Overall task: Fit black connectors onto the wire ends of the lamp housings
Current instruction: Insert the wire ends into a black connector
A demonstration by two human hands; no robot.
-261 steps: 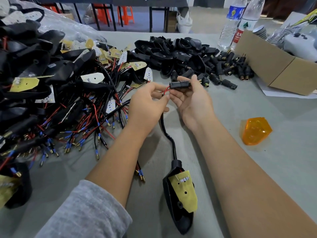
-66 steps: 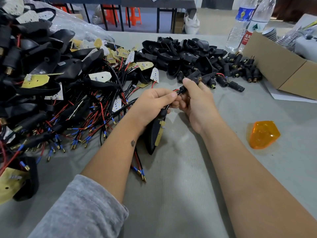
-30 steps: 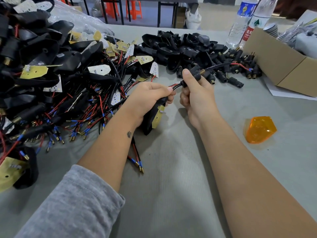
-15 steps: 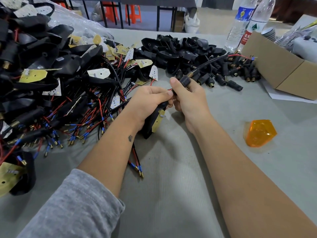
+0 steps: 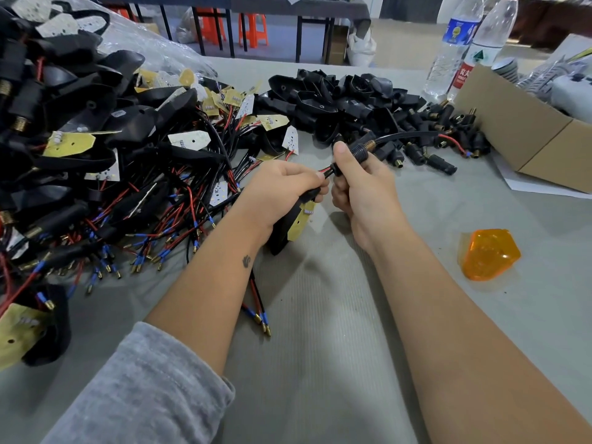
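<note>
Fingers (image 5: pixel 344 155) grip one connector (image 5: pixel 360 149), one housing (image 5: pixel 285 225).

Bright, even light from above; soft shadows under forearms on surface (image 5: pixel 320 363). Wide-angle bending at edges. Centre sharp; near grey sleeve (image 5: pixel 144 389) and far background slightly soft. No strong glare.

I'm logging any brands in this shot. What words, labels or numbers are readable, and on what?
Blue-label bottle: a round yellow logo, its text too blurred to read.
Second bottle: a green triangle sign and white characters on its red label, the first looks like "农"; rest cut off.
Circuit boards in the pile: markings too small to read.
</note>
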